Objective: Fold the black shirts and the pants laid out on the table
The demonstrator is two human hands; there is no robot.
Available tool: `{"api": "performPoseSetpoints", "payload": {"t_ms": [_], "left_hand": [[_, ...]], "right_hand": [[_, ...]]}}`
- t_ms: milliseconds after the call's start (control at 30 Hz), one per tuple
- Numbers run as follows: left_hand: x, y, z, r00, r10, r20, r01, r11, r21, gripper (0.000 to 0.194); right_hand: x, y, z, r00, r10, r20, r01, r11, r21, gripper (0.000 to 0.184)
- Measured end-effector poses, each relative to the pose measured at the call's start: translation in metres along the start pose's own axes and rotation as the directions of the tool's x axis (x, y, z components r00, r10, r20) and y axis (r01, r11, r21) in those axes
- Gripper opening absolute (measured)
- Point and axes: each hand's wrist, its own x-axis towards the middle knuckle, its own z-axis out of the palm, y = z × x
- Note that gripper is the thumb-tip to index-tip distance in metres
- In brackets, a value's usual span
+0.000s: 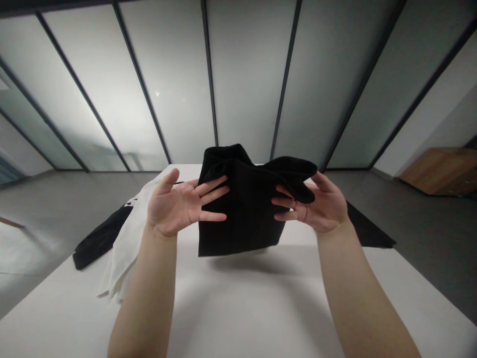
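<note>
A folded black cloth (246, 209) is held up above the white table, its lower edge raised over a shadow. What kind of garment it is, I cannot tell. At its left side is my left hand (182, 201), palm towards me and thumb apart; three fingers lie spread across the cloth's front while the index finger passes behind it. My right hand (316, 201) has the right side, with three fingers in front and the thumb beside the drooping upper fold. Its index finger is hidden by the cloth.
The white table (238, 318) stretches beneath both forearms. White cloth (130, 243) and a black garment (102, 236) lie over its left edge, and another black cloth (367, 226) lies at the right edge. Frosted glass panels (246, 74) stand behind; a wooden piece (439, 171) is far right.
</note>
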Motion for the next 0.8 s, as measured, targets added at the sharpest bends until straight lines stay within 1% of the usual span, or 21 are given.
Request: {"api": "performPoseSetpoints", "payload": {"t_ms": [67, 133, 167, 200, 233, 267, 300, 333, 367, 400, 433, 467, 500, 567, 600, 667, 700, 733, 767, 800], "left_hand": [[0.005, -0.003, 0.001, 1.000, -0.019, 0.000, 0.019, 1.000, 0.010, 0.071], [0.016, -0.011, -0.004, 0.998, -0.032, -0.058, 0.034, 0.999, 0.030, 0.068], [0.023, -0.017, -0.008, 0.994, -0.017, -0.108, 0.022, 0.999, 0.047, 0.066], [0.030, -0.023, -0.012, 0.985, 0.026, -0.170, -0.015, 0.997, 0.069, 0.062], [0.036, -0.030, -0.017, 0.967, 0.103, -0.233, -0.082, 0.992, 0.097, 0.059], [0.042, -0.036, -0.022, 0.934, 0.204, -0.292, -0.173, 0.976, 0.129, 0.056], [0.047, -0.041, -0.027, 0.888, 0.312, -0.337, -0.271, 0.949, 0.164, 0.055], [0.052, -0.045, -0.032, 0.838, 0.407, -0.365, -0.358, 0.913, 0.195, 0.054], [0.055, -0.048, -0.038, 0.792, 0.477, -0.380, -0.423, 0.879, 0.223, 0.054], [0.057, -0.051, -0.044, 0.763, 0.518, -0.386, -0.456, 0.855, 0.246, 0.053], [0.058, -0.053, -0.051, 0.756, 0.525, -0.391, -0.454, 0.851, 0.265, 0.053], [0.060, -0.055, -0.059, 0.766, 0.501, -0.402, -0.416, 0.864, 0.285, 0.052], [0.061, -0.057, -0.067, 0.783, 0.453, -0.426, -0.346, 0.887, 0.306, 0.049], [0.064, -0.067, -0.085, 0.814, 0.303, -0.495, -0.141, 0.930, 0.339, 0.040], [0.066, -0.075, -0.093, 0.819, 0.220, -0.531, -0.029, 0.938, 0.345, 0.035], [0.071, -0.095, -0.107, 0.824, 0.054, -0.565, 0.170, 0.926, 0.337, 0.028], [0.073, -0.106, -0.112, 0.810, -0.017, -0.586, 0.258, 0.908, 0.330, 0.027], [0.075, -0.118, -0.116, 0.785, -0.074, -0.616, 0.340, 0.882, 0.327, 0.026], [0.077, -0.128, -0.119, 0.754, -0.116, -0.646, 0.407, 0.854, 0.323, 0.026], [0.079, -0.138, -0.121, 0.730, -0.134, -0.671, 0.448, 0.835, 0.321, 0.027]], "right_hand": [[0.007, 0.003, 0.002, 0.999, 0.037, 0.037, -0.038, 0.998, 0.040, 0.076], [0.018, 0.012, 0.005, 0.996, 0.064, 0.057, -0.069, 0.994, 0.086, 0.070], [0.025, 0.018, 0.008, 0.998, 0.049, 0.041, -0.053, 0.994, 0.100, 0.067], [0.033, 0.025, 0.011, 1.000, 0.006, 0.003, -0.007, 0.995, 0.103, 0.064], [0.040, 0.032, 0.015, 0.996, -0.071, -0.058, 0.077, 0.993, 0.092, 0.061], [0.046, 0.040, 0.018, 0.976, -0.176, -0.130, 0.186, 0.980, 0.070, 0.057], [0.052, 0.047, 0.021, 0.939, -0.286, -0.190, 0.298, 0.954, 0.037, 0.053], [0.057, 0.053, 0.023, 0.900, -0.375, -0.224, 0.383, 0.924, -0.007, 0.049], [0.061, 0.059, 0.023, 0.865, -0.440, -0.242, 0.440, 0.896, -0.054, 0.046], [0.065, 0.064, 0.022, 0.846, -0.471, -0.248, 0.462, 0.882, -0.099, 0.044], [0.069, 0.069, 0.019, 0.847, -0.468, -0.252, 0.448, 0.884, -0.133, 0.041], [0.072, 0.074, 0.015, 0.863, -0.433, -0.260, 0.406, 0.901, -0.151, 0.039], [0.076, 0.080, 0.010, 0.886, -0.372, -0.276, 0.341, 0.927, -0.153, 0.037], [0.083, 0.094, 0.000, 0.929, -0.191, -0.316, 0.162, 0.980, -0.118, 0.032], [0.087, 0.102, -0.004, 0.938, -0.087, -0.336, 0.057, 0.994, -0.098, 0.029], [0.092, 0.119, -0.009, 0.923, 0.087, -0.375, -0.123, 0.990, -0.072, 0.024], [0.094, 0.128, -0.010, 0.909, 0.149, -0.389, -0.189, 0.980, -0.066, 0.022], [0.095, 0.135, -0.010, 0.897, 0.195, -0.396, -0.239, 0.969, -0.064, 0.022], [0.095, 0.141, -0.010, 0.889, 0.227, -0.397, -0.274, 0.959, -0.065, 0.024], [0.095, 0.146, -0.009, 0.886, 0.249, -0.392, -0.298, 0.952, -0.068, 0.028]]}}
